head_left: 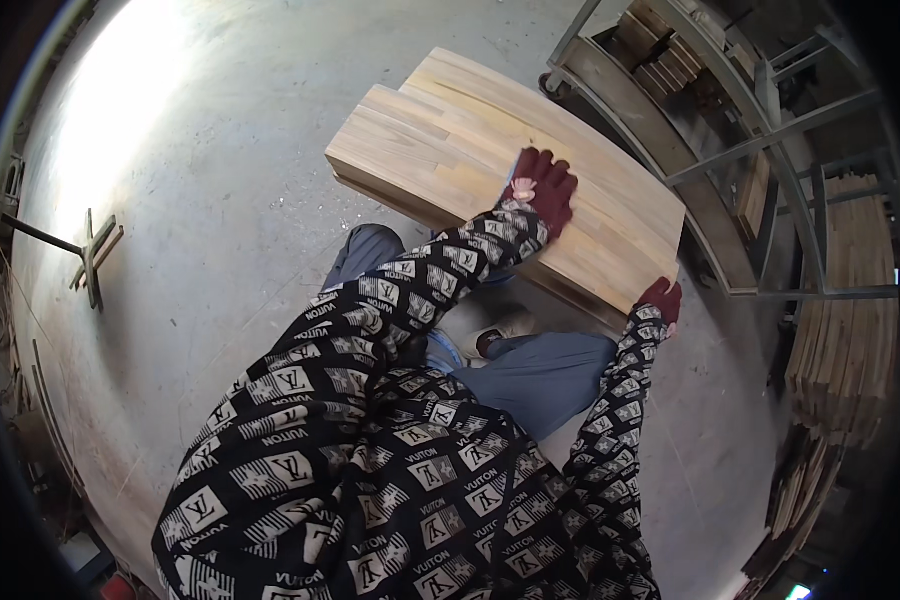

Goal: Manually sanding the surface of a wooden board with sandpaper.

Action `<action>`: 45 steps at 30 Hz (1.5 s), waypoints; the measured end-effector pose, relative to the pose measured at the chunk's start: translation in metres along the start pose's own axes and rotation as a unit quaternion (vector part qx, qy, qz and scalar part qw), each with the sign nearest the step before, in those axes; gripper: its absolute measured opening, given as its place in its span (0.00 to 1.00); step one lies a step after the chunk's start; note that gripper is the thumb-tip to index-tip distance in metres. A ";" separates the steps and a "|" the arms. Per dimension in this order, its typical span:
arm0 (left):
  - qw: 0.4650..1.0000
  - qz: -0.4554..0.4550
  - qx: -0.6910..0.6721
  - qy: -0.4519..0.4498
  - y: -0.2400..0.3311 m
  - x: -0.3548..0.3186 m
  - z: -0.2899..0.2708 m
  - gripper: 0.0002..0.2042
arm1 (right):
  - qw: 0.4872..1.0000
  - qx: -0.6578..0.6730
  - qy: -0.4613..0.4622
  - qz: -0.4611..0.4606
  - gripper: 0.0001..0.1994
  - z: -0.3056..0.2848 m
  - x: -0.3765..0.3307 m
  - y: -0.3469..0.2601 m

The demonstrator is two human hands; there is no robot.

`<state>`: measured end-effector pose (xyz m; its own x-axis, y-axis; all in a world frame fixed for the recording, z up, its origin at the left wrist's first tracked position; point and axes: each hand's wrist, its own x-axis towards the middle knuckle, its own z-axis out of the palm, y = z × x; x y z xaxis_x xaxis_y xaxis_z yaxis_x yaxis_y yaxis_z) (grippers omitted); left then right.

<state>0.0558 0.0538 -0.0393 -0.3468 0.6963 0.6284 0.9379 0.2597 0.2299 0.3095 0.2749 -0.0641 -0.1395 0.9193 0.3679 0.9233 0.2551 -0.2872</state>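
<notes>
In the upper centre of the frame, the left hand [542, 188] is pressing flat, fingers together, on the stacked pale jointed wooden panels [470, 150], while the right hand [661, 298] is curling its fingers around their lower right corner, seemingly steadying them for a lift needing firmer purchase.

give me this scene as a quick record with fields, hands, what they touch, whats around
left hand: dark red glove, flat on top of the pale wooden board stack
right hand: dark red glove, grip on the stack's near right edge
stack: laid flat, several boards deep
floor: grey concrete
right side: metal rack, piled thin wooden slats
left side: small metal cross-shaped stand
</notes>
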 end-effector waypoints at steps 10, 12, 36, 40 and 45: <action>0.956 -0.235 0.153 -0.092 -0.161 -0.078 -0.135 0.22 | 1.000 0.008 -0.016 0.003 0.24 -0.009 -0.003 -0.008; 0.946 -0.270 0.178 -0.013 -0.174 -0.084 -0.141 0.18 | 0.998 0.021 -0.046 0.023 0.24 -0.012 -0.003 -0.010; 0.927 -0.275 0.231 -0.110 -0.145 -0.067 -0.126 0.22 | 1.000 0.016 -0.014 0.008 0.23 -0.003 0.001 -0.003; 0.971 -0.191 0.120 -0.076 -0.059 -0.054 -0.053 0.29 | 0.999 0.028 0.014 -0.011 0.23 0.000 0.002 -0.004; 0.990 -0.092 -0.105 0.002 0.022 -0.036 -0.021 0.24 | 1.000 0.006 -0.026 -0.016 0.29 0.005 0.008 0.003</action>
<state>0.0890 0.0205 -0.0418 -0.5126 0.6475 0.5639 0.8387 0.2370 0.4903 0.3096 0.2847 -0.0663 -0.1881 0.9245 0.3316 0.9136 0.2886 -0.2866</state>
